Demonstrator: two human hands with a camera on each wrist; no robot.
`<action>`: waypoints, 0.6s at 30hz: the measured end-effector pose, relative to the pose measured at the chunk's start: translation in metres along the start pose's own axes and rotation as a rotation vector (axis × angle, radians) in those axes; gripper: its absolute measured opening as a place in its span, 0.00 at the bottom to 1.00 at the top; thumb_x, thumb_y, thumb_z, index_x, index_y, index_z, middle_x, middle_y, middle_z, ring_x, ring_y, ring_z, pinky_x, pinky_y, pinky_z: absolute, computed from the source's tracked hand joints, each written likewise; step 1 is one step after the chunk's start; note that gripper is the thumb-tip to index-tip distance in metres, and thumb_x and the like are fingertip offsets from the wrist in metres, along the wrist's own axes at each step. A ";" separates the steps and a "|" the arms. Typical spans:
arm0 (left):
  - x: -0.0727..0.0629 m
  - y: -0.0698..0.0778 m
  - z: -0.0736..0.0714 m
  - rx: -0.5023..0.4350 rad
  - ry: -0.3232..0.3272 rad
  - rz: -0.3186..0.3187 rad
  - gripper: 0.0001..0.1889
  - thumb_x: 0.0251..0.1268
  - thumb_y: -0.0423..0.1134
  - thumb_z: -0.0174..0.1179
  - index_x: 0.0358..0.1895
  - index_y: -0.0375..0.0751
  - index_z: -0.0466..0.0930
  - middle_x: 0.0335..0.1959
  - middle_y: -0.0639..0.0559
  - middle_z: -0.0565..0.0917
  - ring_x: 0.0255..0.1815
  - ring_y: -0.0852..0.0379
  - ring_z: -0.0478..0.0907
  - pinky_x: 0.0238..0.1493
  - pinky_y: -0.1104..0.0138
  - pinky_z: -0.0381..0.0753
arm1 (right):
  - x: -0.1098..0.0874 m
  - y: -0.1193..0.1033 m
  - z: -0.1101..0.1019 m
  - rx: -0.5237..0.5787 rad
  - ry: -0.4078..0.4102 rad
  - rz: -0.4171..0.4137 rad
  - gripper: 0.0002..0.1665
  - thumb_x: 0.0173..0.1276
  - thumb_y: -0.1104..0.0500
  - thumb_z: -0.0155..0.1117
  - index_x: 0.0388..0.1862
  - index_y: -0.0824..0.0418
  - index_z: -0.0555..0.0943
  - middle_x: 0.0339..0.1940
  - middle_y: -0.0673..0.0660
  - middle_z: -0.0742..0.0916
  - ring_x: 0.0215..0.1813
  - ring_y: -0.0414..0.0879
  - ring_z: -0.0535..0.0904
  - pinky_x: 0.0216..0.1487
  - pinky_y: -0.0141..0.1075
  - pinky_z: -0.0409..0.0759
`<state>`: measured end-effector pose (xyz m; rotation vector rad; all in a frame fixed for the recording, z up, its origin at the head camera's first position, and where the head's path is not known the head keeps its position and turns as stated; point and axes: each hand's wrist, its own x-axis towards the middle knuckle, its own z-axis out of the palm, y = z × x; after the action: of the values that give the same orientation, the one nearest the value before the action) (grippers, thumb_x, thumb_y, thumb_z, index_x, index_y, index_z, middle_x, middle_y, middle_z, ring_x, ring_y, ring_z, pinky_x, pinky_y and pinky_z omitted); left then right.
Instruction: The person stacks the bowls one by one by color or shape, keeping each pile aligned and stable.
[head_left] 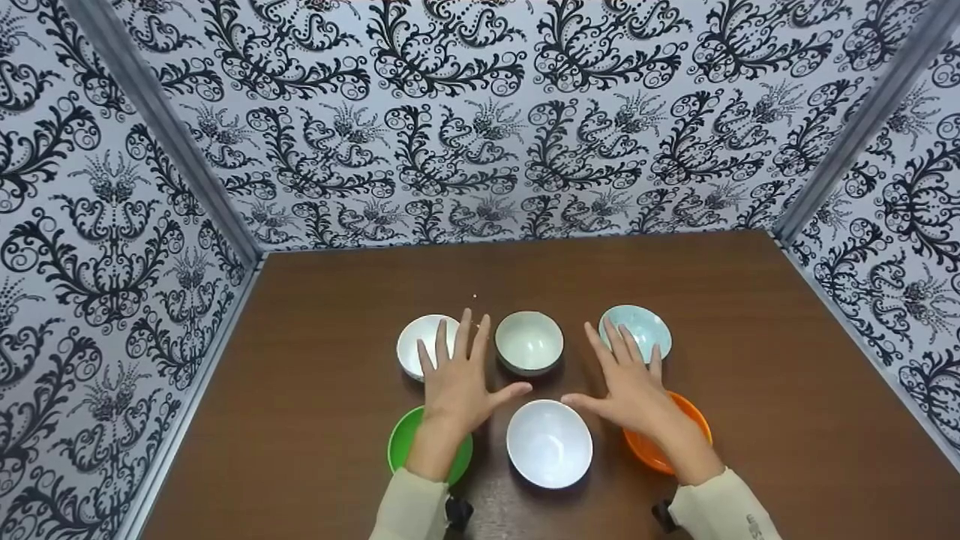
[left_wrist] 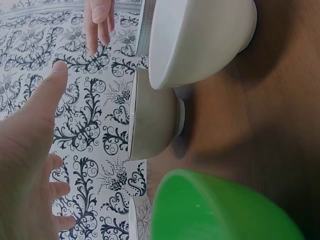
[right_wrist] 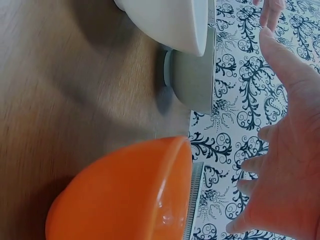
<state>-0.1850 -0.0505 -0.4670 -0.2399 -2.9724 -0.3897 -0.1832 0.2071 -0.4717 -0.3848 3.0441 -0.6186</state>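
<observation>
Both hands hover above two rows of bowls with fingers spread, holding nothing. My left hand (head_left: 456, 386) overlaps the white bowl (head_left: 411, 349) at the back left and the green bowl (head_left: 405, 439) at the front left. My right hand (head_left: 630, 382) overlaps the light blue bowl (head_left: 643, 324) at the back right and the orange bowl (head_left: 690, 416) at the front right. Between the hands are a pale green bowl (head_left: 529, 342) at the back and a white bowl (head_left: 550, 444) in front. In each wrist view the hand stands apart from the bowl rims.
The bowls stand upright on a brown wooden table (head_left: 322, 375). Patterned black-and-white panels (head_left: 465, 150) enclose its back and sides, with grey posts (head_left: 172, 135) at the corners. A tiny white speck (head_left: 474, 295) lies behind the bowls.
</observation>
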 end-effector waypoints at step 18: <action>-0.004 -0.005 0.004 -0.024 0.008 -0.002 0.60 0.46 0.82 0.56 0.81 0.55 0.48 0.83 0.48 0.49 0.82 0.35 0.47 0.74 0.32 0.48 | -0.005 0.002 0.011 0.126 -0.014 -0.046 0.68 0.54 0.23 0.65 0.83 0.51 0.46 0.84 0.62 0.51 0.83 0.64 0.45 0.76 0.68 0.51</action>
<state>-0.1820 -0.0548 -0.4722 -0.2368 -2.9622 -0.4265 -0.1781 0.2057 -0.4828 -0.4550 2.9705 -0.8011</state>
